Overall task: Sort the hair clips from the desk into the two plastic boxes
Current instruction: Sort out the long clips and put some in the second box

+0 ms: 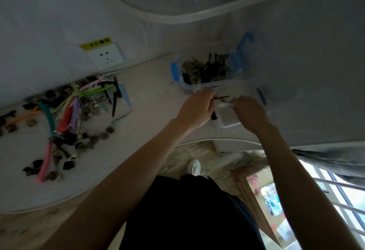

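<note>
A heap of hair clips in many colours, long flat ones and small dark claw clips, lies on the left of the white desk. A clear plastic box with blue latches stands at the back right and holds dark and mottled claw clips. A second clear box sits in front of it near the desk edge. My left hand holds a thin black clip over this nearer box. My right hand grips the nearer box's far rim.
A wall socket with a yellow label sits above the desk. A curved white shelf hangs overhead. Below the desk are a wooden floor, a white shoe, a cardboard box and a bright window at the right.
</note>
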